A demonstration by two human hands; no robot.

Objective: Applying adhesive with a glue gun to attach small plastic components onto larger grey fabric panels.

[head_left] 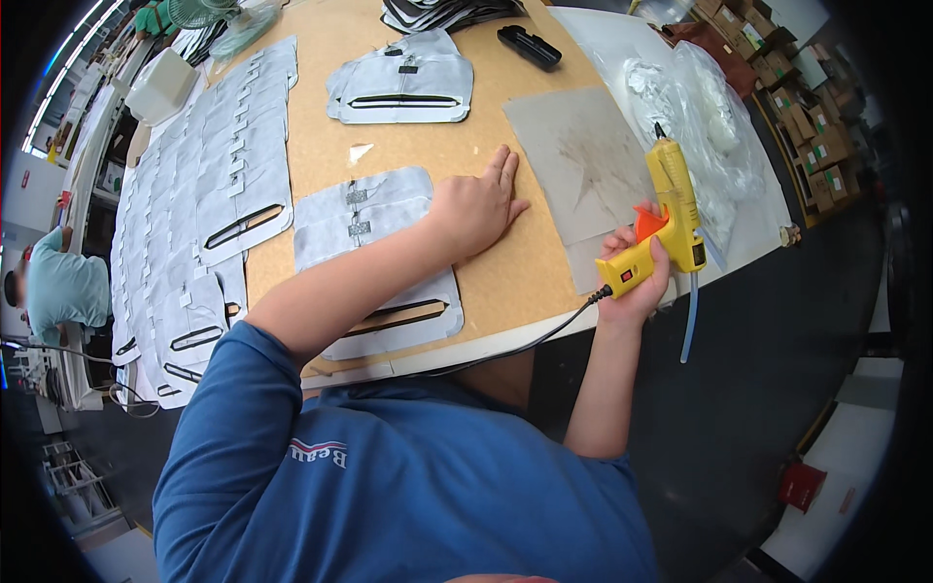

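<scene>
My right hand (pixel 632 277) grips a yellow hot glue gun (pixel 671 185) with an orange trigger, its dark nozzle pointing toward the far side. A bluish glue stick (pixel 690 321) hangs from its back end, and a black cord trails from the handle. My left hand (pixel 476 209) rests on the brown tabletop with two fingers stretched forward and the thumb apart, holding nothing. Under my left forearm lies a grey-white fabric panel (pixel 326 219) with a black-edged slot and small dark patches, partly hidden by the arm. A similar panel (pixel 418 83) lies farther away.
Overlapping rows of fabric panels (pixel 228 165) cover the left side. A grey stained sheet (pixel 573 146), a black stapler-like object (pixel 530 47) and clear plastic bags (pixel 700 107) lie to the right. Dark pieces (pixel 447 14) are stacked at the back. Another person (pixel 68 282) is at far left.
</scene>
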